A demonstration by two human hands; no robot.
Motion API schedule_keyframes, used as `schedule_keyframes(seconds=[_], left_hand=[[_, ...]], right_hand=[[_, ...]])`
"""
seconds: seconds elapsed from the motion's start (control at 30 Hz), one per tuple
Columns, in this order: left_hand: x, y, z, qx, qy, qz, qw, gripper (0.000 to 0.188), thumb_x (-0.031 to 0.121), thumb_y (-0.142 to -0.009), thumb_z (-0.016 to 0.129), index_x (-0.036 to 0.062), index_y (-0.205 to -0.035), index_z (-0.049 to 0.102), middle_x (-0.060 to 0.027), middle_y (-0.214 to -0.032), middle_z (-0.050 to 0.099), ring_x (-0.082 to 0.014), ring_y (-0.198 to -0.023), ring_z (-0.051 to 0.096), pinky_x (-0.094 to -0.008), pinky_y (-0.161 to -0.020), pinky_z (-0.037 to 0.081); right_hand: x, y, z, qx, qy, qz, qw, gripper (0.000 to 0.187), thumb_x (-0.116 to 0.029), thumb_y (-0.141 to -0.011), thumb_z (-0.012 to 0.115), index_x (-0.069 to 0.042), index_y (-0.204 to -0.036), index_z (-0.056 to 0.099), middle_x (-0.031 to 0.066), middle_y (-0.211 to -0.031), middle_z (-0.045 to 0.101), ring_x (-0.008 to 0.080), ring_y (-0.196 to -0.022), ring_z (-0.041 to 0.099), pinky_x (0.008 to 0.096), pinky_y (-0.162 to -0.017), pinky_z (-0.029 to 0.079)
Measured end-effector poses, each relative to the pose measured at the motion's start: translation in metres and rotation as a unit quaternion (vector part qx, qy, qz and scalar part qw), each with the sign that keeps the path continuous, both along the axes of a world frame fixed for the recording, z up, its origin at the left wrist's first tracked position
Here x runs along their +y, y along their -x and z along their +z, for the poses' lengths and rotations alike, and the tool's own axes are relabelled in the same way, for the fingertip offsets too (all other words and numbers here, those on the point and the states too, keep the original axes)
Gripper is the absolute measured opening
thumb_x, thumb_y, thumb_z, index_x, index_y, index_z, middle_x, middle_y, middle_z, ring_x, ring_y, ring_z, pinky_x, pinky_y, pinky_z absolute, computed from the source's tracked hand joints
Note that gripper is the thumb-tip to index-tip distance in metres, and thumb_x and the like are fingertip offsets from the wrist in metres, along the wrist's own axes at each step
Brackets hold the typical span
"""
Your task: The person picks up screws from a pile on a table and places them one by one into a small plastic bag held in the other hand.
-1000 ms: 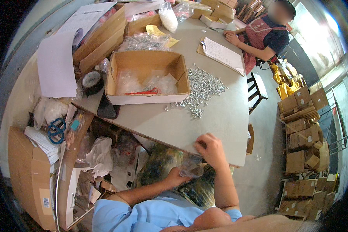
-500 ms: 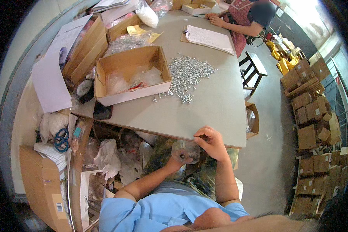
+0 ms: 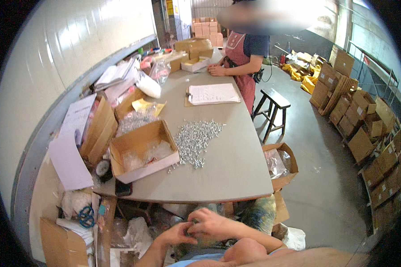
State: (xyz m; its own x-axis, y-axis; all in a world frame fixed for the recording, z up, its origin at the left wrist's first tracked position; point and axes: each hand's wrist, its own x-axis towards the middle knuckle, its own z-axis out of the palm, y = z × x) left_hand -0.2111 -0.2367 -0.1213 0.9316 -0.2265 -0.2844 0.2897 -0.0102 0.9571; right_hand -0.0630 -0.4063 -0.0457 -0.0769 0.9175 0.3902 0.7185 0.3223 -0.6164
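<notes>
The left hand point(image 3: 177, 234) and right hand point(image 3: 209, 224) meet just short of the table's near edge, fingers bent inward and almost closed, the tips overlapping; whether something small is pinched between them cannot be told. From the hands, the loose heap of silvery screws point(image 3: 198, 140) lies at twelve o'clock on the grey table point(image 3: 227, 180), with a clipboard point(image 3: 214, 94) beyond it. An open carton point(image 3: 147, 171) holding clear bags sits at eleven, beside the screws. A co-worker point(image 3: 243, 66) stands between twelve and one, a black stool point(image 3: 276, 103) at one. Tabletop stretches between screws and near edge; past the right edge, floor point(image 3: 316, 209) runs toward three.
</notes>
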Motion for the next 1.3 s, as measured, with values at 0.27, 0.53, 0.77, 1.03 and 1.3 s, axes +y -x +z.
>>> schedule_keyframes(seconds=[0.27,0.53,0.77,1.03,1.3], left_hand=[[-0.025,-0.014,0.052,-0.134,-0.017,0.157,0.978,0.048,0.016,-0.080,0.075,-0.0003,-0.118,0.051,-0.0049,-0.113,0.055,-0.0109,-0.098,0.053,-0.0265,-0.084,0.045],[-0.036,-0.022,0.062,-0.210,-0.149,0.227,0.939,0.018,0.015,-0.088,0.064,-0.0016,-0.093,0.059,-0.0072,-0.093,0.061,-0.0128,-0.082,0.056,-0.0263,-0.072,0.046],[-0.042,-0.034,0.068,-0.284,-0.297,0.203,0.889,0.015,0.014,-0.089,0.058,-0.0016,-0.088,0.057,-0.0127,-0.078,0.057,-0.0205,-0.068,0.055,-0.0306,-0.064,0.046],[-0.015,-0.046,0.095,-0.193,-0.341,0.240,0.888,0.019,0.020,-0.090,0.059,0.0004,-0.091,0.058,-0.0100,-0.077,0.060,-0.0166,-0.069,0.056,-0.0308,-0.063,0.047],[0.145,-0.147,0.185,-0.431,-0.406,0.511,0.623,0.014,0.012,-0.088,0.059,0.0000,-0.094,0.060,-0.0099,-0.084,0.062,-0.0169,-0.075,0.058,-0.0311,-0.071,0.047]], right_hand=[[-0.012,0.001,0.016,0.026,-0.066,-0.050,0.996,0.014,-0.010,-0.075,0.069,-0.007,-0.087,0.062,0.0121,-0.111,0.052,0.0306,-0.101,0.052,0.0381,-0.086,0.045],[-0.029,-0.006,0.010,0.138,-0.016,-0.172,0.975,0.014,-0.012,-0.079,0.068,-0.004,-0.084,0.059,0.0119,-0.085,0.061,0.0314,-0.080,0.061,0.0387,-0.067,0.050],[-0.031,-0.008,0.012,0.139,-0.014,-0.176,0.974,0.011,-0.009,-0.080,0.065,-0.004,-0.085,0.056,0.0126,-0.081,0.059,0.0319,-0.077,0.059,0.0388,-0.065,0.048],[-0.037,-0.025,0.002,0.250,0.019,-0.179,0.951,0.010,-0.005,-0.077,0.063,-0.002,-0.083,0.056,0.0131,-0.078,0.058,0.0250,-0.071,0.059,0.0343,-0.064,0.047],[-0.042,-0.062,-0.034,0.222,-0.054,-0.400,0.888,0.010,-0.007,-0.079,0.066,-0.001,-0.080,0.058,0.0076,-0.069,0.056,0.0135,-0.059,0.053,0.0273,-0.056,0.045]])
